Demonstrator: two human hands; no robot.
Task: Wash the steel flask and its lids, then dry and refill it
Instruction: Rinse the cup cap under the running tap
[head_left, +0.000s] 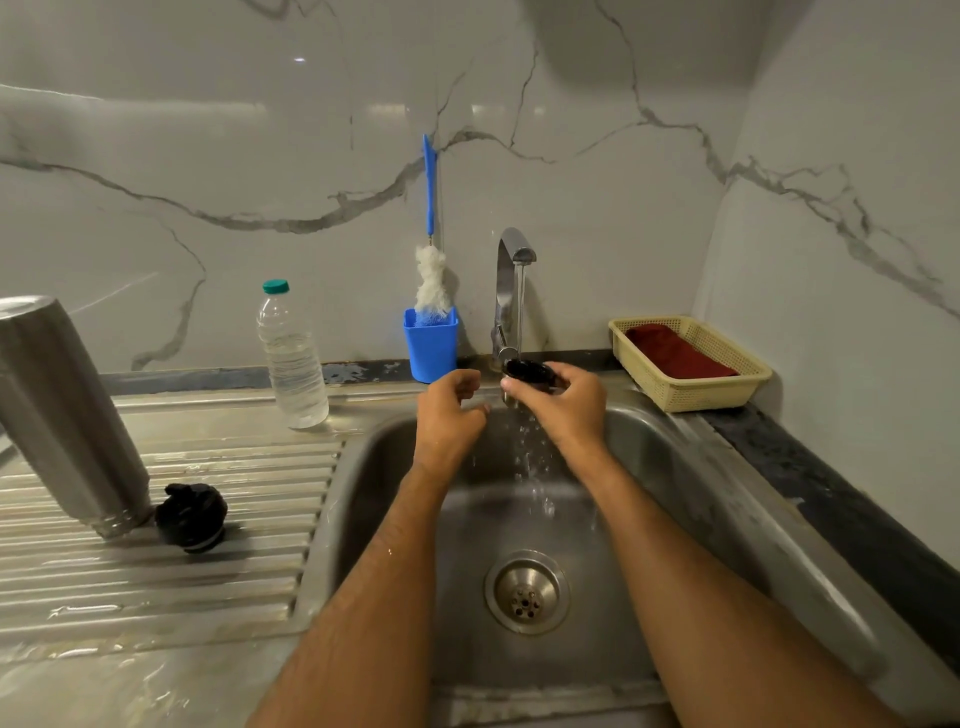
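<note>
Two hands working: right hand (569, 402) gripping small black round lid (530, 372) under running chrome tap (511, 291) for rinsing, left hand (451, 410) hovering loosely curled, holding nothing.

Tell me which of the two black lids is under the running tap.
The black lid held by the right hand under the stream. The other lid lies on the drainboard beside the flask.

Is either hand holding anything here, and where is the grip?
The right hand holds a black lid by its rim, under the running tap. The left hand holds nothing.
</note>
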